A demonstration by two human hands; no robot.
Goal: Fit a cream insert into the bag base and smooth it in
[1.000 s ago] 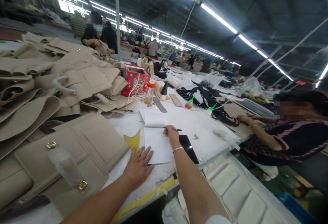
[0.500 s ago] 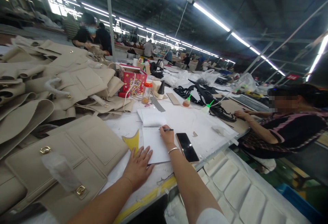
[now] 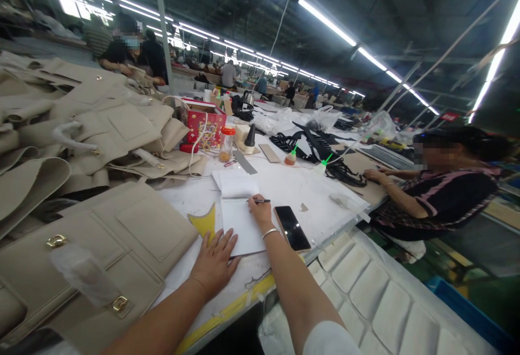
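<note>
My right hand grips a dark pen, its tip near the top of the white page of an open notepad. The notepad's upper leaf is flipped back. My left hand lies flat with fingers spread, across the notepad's lower left corner and the lower end of a yellow fishtail-shaped piece. Just right of my right wrist, which wears a bracelet, a phone lies face up with a dark screen. A beige bag panel with gold-coloured hardware and a wrapped handle sits left of my left hand.
More beige bag pieces are heaped at the left. Beyond the notepad stand a red box, an orange-lidded jar, a black cone and green-tipped bottles. A co-worker sits at the right; padded white pieces lie below the table edge.
The whole view has shifted slightly, so things appear a little further left and up. My right hand still holds the pen at the page; my left hand stays flat.
</note>
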